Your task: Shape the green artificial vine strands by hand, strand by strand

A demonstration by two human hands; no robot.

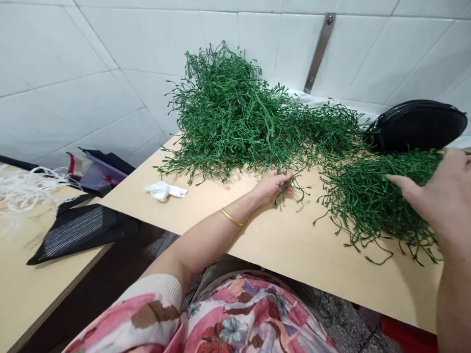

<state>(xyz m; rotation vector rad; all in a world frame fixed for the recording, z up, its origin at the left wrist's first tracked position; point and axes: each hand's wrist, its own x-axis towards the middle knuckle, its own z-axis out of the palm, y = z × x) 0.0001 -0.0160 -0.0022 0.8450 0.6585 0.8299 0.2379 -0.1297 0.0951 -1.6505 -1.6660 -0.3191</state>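
Observation:
My left hand (274, 186) rests on the table, its fingers closed around a few green artificial plant stems (300, 189) whose branched ends stick out to the right. Behind it rises a tall heap of similar green stems (231, 113), which runs on to the right along the wall. My right hand (441, 191) is over a lower pile of green stems (375, 196) at the right, thumb stretched out and apart from the other fingers. The frame's edge cuts off part of this hand, and I see nothing held in it.
A black zipped bag (415, 125) stands at the back right by the tiled wall. Crumpled white tissue (165, 191) lies at the table's left. On a second table to the left are white strings (33, 191) and a black mesh item (73, 233). A metal bracket (319, 54) is fixed to the wall.

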